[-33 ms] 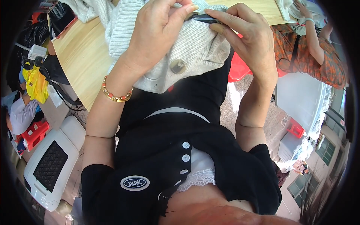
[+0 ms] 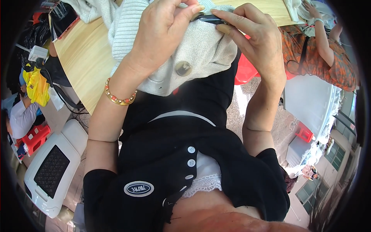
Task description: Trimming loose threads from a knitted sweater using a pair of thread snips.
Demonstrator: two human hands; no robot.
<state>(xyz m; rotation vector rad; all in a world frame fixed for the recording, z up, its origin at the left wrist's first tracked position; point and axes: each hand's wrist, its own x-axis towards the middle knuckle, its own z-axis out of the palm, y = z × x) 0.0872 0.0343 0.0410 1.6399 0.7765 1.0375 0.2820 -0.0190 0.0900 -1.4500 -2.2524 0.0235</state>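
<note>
A cream knit cardigan (image 2: 208,44) lies bunched over the table edge and my lap, with a marbled grey-brown button (image 2: 183,68) on its near part. Above it, my left hand (image 2: 164,29) is closed in a pinch at the top, beside a second button (image 2: 198,16) partly hidden by the thumb. Whatever the fingertips hold is too small to make out. From the other side, my right hand (image 2: 253,36) grips a slim dark tool (image 2: 210,18) resembling thread snips between thumb and fingers. The tool's tip points left, against the fabric next to the second button.
The wooden tabletop (image 2: 83,58) carries more pale knitwear (image 2: 91,9) at the far left. A person in an orange patterned top (image 2: 320,58) works at right, near a red stool (image 2: 245,69). A white chair (image 2: 56,170) stands at left, near a yellow bag (image 2: 37,87).
</note>
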